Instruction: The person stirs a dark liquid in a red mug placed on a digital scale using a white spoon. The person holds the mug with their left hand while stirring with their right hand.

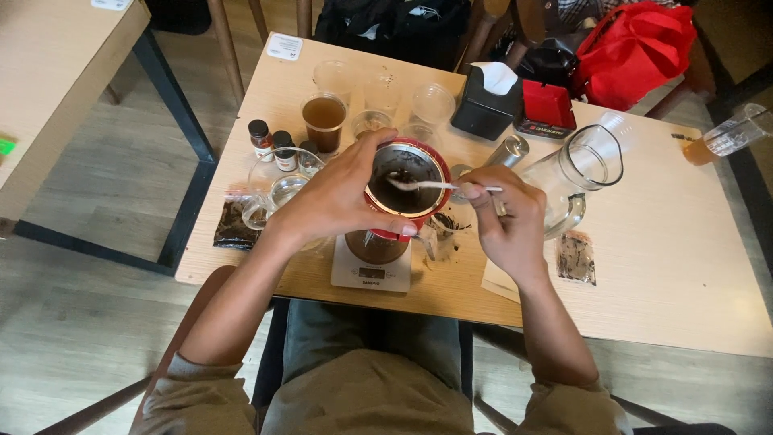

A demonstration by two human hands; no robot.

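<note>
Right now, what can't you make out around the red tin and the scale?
Head view only:
- Red tin: its lower body is hidden by the left hand.
- Spoon: its handle end is buried in the right hand.
- Scale: display too small to read; the dark thing on it is mostly under the tin.
- Small bottles: labels too small.
- Measuring glass: cut by the right edge.

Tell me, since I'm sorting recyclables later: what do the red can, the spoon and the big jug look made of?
The red can, held by the left hand, looks like metal: glossy, with a shiny rim. The spoon in the right hand seems white plastic, thin and matte. The jug is clear, either glass or hard plastic; I can't tell which.
</note>
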